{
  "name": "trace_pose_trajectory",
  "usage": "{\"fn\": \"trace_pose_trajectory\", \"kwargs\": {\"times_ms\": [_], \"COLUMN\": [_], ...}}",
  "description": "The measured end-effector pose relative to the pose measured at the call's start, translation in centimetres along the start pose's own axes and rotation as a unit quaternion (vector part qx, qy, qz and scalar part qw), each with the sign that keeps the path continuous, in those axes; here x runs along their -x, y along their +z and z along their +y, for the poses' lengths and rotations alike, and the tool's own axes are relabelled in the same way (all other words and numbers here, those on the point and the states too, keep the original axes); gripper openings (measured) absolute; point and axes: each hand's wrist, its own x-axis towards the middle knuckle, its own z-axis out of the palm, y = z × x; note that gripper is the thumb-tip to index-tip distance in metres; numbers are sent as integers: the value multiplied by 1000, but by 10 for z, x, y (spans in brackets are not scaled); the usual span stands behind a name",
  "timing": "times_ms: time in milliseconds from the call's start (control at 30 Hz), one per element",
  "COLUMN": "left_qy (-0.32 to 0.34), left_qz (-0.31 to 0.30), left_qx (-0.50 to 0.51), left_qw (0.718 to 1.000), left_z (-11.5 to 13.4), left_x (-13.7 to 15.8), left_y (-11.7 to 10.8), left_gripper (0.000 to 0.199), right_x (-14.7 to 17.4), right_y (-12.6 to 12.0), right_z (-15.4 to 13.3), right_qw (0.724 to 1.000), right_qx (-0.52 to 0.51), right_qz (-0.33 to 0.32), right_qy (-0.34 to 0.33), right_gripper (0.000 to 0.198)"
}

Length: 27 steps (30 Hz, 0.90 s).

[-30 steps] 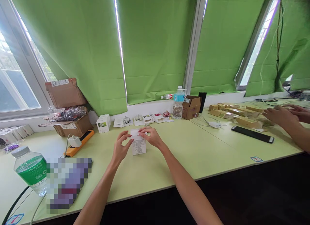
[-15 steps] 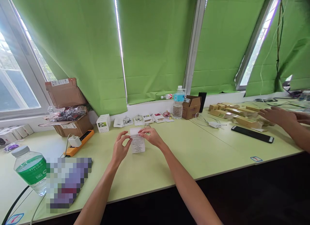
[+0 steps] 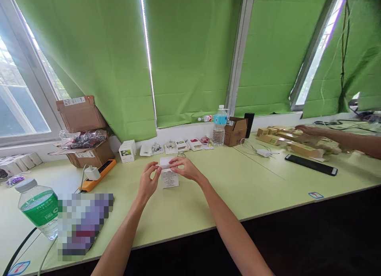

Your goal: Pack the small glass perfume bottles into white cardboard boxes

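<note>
A small white box (image 3: 170,180) with its blank flap (image 3: 164,162) up, at the middle of the desk (image 3: 253,192)

Through my head camera I see the small white box between both hands, near the front half of the desk. My left hand (image 3: 148,181) pinches its left edge with thumb and forefinger. My right hand (image 3: 185,168) pinches at the flap, its other fingers loosely curved. The front panel is flat and carries fine printed lines, too small for me to read. What is inside, I cannot tell.

At the left, a brown cardboard carton (image 3: 89,158) stands with its lid up, filled with dark things in shiny, crinkled clear plastic (image 3: 83,139). At the back, a smaller carton (image 3: 235,134) has its flaps open; its inside is hidden. Beside it, touching or nearly so, stands a blue-labelled bottle (image 3: 218,135) of clear ribbed plastic. The green-labelled bottle (image 3: 41,206), in the left foreground, holds clear liquid.

Behind the hands runs a row of flat white packs (image 3: 170,148), some with rounded, transparent pieces, and at its left end upright white boxes (image 3: 127,152). On the right, long gold-coloured boxes (image 3: 303,149) lie in a loose heap, with a co-worker's hand (image 3: 309,130) at its far side.
</note>
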Motion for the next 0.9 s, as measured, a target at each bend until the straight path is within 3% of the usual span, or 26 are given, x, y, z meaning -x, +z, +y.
{"fn": "trace_pose_trajectory", "kwargs": {"times_ms": [900], "left_qy": [22], "left_qz": [-40], "left_qx": [-5], "left_qw": [999], "left_z": [-11], "left_x": [1], "left_y": [5], "left_gripper": [20], "right_x": [-1], "right_y": [6], "right_z": [4], "right_qw": [999], "right_qx": [34], "right_qz": [-2], "right_qy": [-1], "right_gripper": [13]}}
